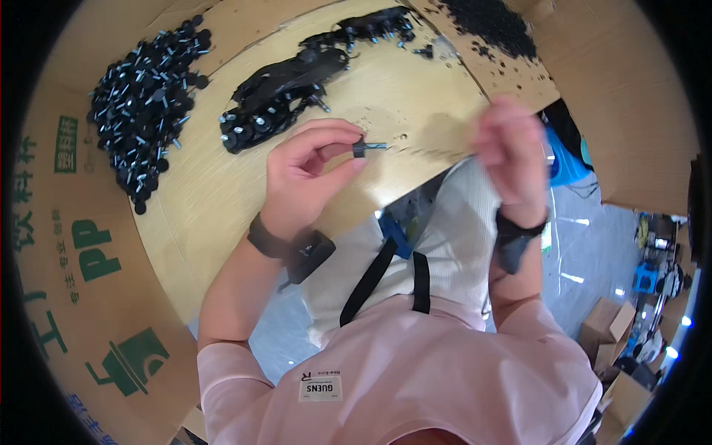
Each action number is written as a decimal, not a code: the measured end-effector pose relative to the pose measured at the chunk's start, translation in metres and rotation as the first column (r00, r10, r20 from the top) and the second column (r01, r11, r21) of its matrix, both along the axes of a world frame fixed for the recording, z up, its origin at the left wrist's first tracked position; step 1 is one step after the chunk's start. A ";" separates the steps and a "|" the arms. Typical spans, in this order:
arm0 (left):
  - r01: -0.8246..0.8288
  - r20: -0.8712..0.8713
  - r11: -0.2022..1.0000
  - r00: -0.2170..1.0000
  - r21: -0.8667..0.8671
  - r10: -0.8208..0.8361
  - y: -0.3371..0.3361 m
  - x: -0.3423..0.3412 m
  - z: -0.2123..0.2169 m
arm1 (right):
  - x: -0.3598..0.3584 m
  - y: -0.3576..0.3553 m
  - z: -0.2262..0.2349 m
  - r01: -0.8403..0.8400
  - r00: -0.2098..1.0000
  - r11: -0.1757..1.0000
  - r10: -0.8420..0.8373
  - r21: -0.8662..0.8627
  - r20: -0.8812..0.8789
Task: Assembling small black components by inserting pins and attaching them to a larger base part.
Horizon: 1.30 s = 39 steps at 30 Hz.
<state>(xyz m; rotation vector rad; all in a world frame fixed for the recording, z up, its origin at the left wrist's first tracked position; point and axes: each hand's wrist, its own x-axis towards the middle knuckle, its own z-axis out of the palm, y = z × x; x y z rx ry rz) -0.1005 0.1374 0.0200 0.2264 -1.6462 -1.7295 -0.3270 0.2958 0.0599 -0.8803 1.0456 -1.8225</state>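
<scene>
Between the thumb and fingers of my left hand is a black-headed screw, its metal shank pointing right. The hand is closed on the head, just above the wooden table. My right hand is raised off to the right, over the table's near edge. Motion smears its fingers, so whether they hold anything is hidden. A broken dark streak runs between the two hands; what it is I cannot make out.
A heap of black-headed screws lies at the left. Crumpled black plastic with more screws sits at the far middle. Tiny black parts are piled at the far right. Cardboard walls flank the table.
</scene>
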 end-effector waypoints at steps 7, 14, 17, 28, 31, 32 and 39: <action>-0.073 0.060 0.985 0.995 -0.158 0.083 0.006 -0.003 0.009 | 0.049 -0.035 -0.008 -0.392 0.713 0.746 0.616 0.538 -0.335; 0.095 0.050 0.995 0.994 0.025 -0.096 0.009 -0.001 0.012 | 0.052 -0.030 -0.017 0.000 0.822 0.959 0.161 0.282 -0.546; -0.007 0.024 0.986 1.000 0.168 0.004 0.003 -0.002 0.007 | 0.062 -0.025 -0.017 0.078 0.746 0.965 0.110 0.251 -0.657; 0.014 0.521 0.974 0.843 0.225 -0.133 -0.030 0.019 0.021 | 0.029 0.004 -0.015 -0.098 0.414 0.976 0.219 0.196 -0.883; -0.564 0.093 0.816 0.826 0.131 0.556 -0.053 0.037 0.029 | 0.023 0.018 -0.006 -0.019 0.435 0.963 0.250 0.268 -0.865; -0.753 -0.051 0.627 0.631 0.200 0.774 -0.065 0.041 0.041 | 0.023 0.020 -0.005 -0.034 0.433 0.966 0.244 0.255 -0.867; -0.494 0.218 0.869 0.851 0.026 0.477 0.005 0.038 0.043 | 0.025 0.020 -0.007 0.139 0.530 0.966 0.114 0.218 -0.840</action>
